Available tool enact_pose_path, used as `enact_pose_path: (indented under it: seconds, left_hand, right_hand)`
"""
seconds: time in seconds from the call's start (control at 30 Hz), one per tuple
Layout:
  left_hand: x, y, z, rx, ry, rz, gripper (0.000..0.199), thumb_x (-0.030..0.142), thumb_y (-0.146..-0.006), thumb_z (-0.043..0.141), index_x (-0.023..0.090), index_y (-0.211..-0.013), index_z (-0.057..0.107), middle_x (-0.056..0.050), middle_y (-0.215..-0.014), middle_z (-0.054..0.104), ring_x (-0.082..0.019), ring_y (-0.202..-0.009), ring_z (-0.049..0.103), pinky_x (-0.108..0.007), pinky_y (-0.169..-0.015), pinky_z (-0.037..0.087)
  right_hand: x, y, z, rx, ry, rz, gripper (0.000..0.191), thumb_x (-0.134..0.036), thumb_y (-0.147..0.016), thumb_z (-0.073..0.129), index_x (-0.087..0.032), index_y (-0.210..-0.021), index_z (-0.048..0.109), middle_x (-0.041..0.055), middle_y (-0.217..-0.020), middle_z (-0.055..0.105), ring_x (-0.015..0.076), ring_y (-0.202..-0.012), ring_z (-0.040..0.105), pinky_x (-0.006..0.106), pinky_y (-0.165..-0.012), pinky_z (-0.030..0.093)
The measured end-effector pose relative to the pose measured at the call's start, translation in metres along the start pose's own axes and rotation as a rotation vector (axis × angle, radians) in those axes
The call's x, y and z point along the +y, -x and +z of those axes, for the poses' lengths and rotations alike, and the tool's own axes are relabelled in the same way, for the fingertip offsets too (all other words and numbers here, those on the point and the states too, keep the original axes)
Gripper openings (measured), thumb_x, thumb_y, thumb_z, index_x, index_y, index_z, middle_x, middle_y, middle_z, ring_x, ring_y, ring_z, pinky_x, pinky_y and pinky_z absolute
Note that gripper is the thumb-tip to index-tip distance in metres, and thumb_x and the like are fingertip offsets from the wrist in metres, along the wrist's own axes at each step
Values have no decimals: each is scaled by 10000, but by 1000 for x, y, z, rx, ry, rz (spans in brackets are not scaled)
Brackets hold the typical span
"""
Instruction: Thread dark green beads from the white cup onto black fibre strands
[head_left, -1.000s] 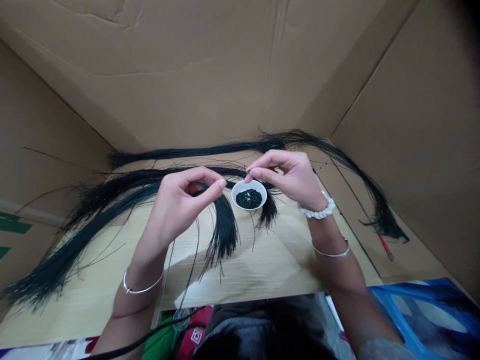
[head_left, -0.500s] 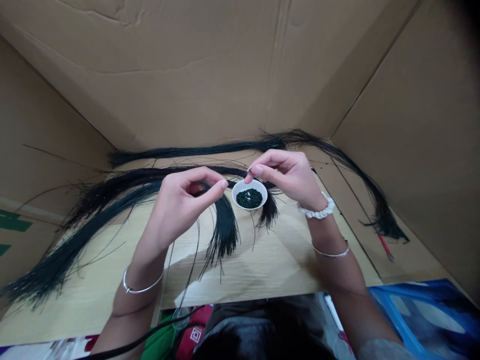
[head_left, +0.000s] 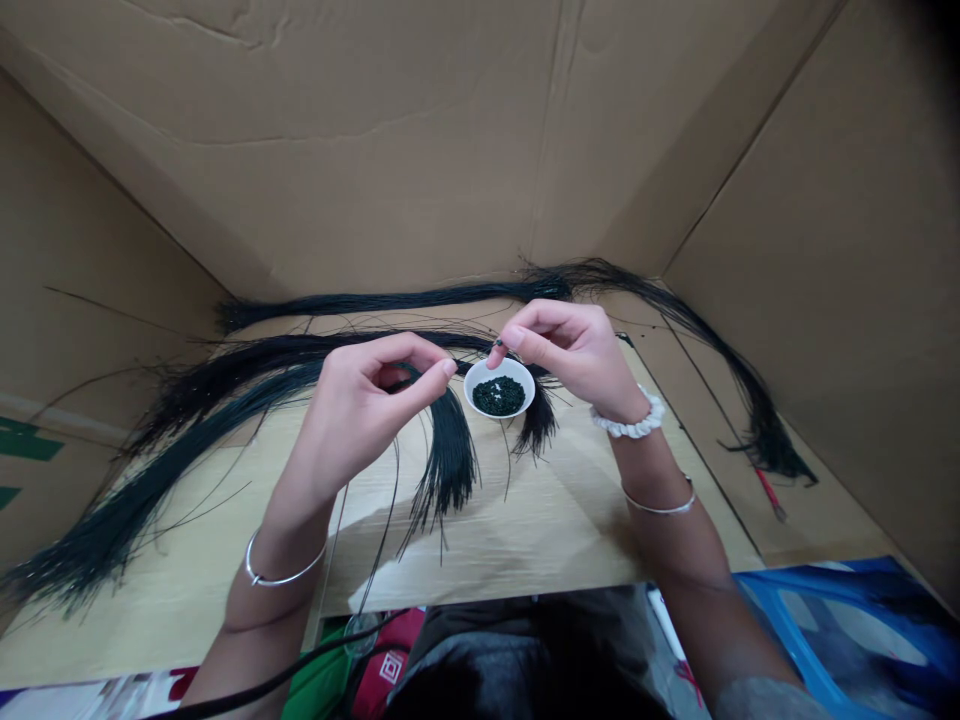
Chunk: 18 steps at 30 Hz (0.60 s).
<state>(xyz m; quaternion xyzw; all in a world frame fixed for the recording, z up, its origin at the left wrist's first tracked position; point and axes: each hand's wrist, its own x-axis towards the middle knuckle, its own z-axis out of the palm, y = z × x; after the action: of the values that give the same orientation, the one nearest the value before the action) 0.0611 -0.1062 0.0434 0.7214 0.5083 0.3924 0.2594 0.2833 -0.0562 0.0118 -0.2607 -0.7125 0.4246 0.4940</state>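
Observation:
A small white bowl [head_left: 469, 402] holds many tiny dark green beads [head_left: 499, 397], with a few pale specks among them. My left hand [head_left: 367, 405] is left of the bowl, thumb and forefinger pinched together. A thin dark strand [head_left: 386, 520] hangs below that hand and appears to come from the pinch, though its tip is too fine to make out. Over the bowl's far rim, my right hand [head_left: 574, 350] pinches a tiny dark bead [head_left: 499, 343] at its fingertips. Behind and beneath my left hand lies a dark green bundle of strands [head_left: 450, 450].
A black bundle of strands [head_left: 225, 365] runs behind the bowl. Another long bundle [head_left: 390, 299] lies along the back cardboard wall [head_left: 375, 150] and bends down the right side [head_left: 739, 365]. Near its end lies a red-handled tool [head_left: 769, 490]. Cardboard walls enclose the wooden table [head_left: 525, 540].
My right hand and wrist have shifted very slightly, with the fingertips still pinched above the bowl's far rim. My left hand holds almost the same place.

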Motion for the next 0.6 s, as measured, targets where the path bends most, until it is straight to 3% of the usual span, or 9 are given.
enact_pose_path:
  seconds: [0.6]
  left_hand:
    - [-2,0,1,15,-43,-6,128,307,-847,725,189,-802,746,6,-708,687,-101,-588,537,-205,-495,370]
  right_hand:
    - [-7,-1,11,90,-24,129,303,-423,-859,723,-155,-730,668,29,-695,731,101,-602,626,233,-559,462]
